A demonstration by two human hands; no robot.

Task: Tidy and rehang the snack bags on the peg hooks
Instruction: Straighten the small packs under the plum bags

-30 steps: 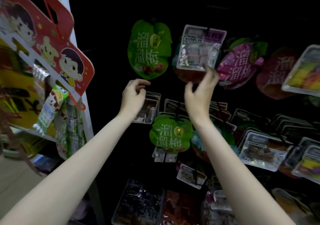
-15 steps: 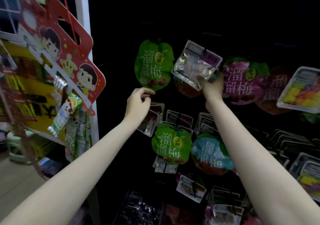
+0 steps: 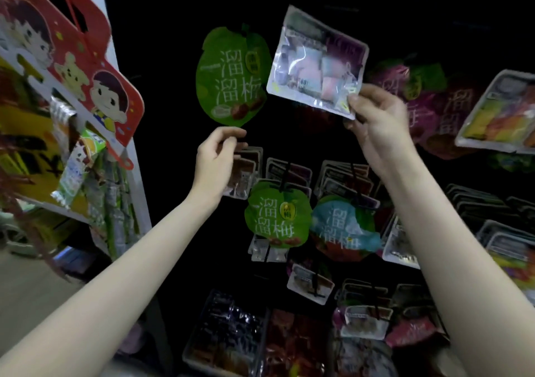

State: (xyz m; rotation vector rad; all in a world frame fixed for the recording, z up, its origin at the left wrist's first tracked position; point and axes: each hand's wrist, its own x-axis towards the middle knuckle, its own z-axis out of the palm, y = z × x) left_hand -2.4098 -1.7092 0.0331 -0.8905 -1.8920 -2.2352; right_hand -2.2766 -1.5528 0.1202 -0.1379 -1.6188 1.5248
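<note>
My right hand (image 3: 376, 118) pinches the lower right corner of a clear snack bag (image 3: 315, 63) with pink and purple contents, held tilted in front of the dark peg wall. Left of it a green leaf-shaped bag (image 3: 228, 78) hangs on its hook. My left hand (image 3: 217, 159) hovers just below that green bag with fingers loosely curled and nothing in them. Lower down hang a second green bag (image 3: 276, 217) and a blue bag (image 3: 344, 229). Whether the clear bag is on a hook is hidden.
Purple and red bags (image 3: 417, 92) hang right of my right hand, and a clear pack of coloured sweets (image 3: 498, 116) beyond them. Rows of clear packs (image 3: 344, 176) fill the lower pegs. A red cartoon display card (image 3: 72, 55) juts out at the left.
My right hand has lifted the clear bag's lower corner and swung the bag up and forward, tilting it more. My left hand stayed below the green bag. The camera moved closer.
</note>
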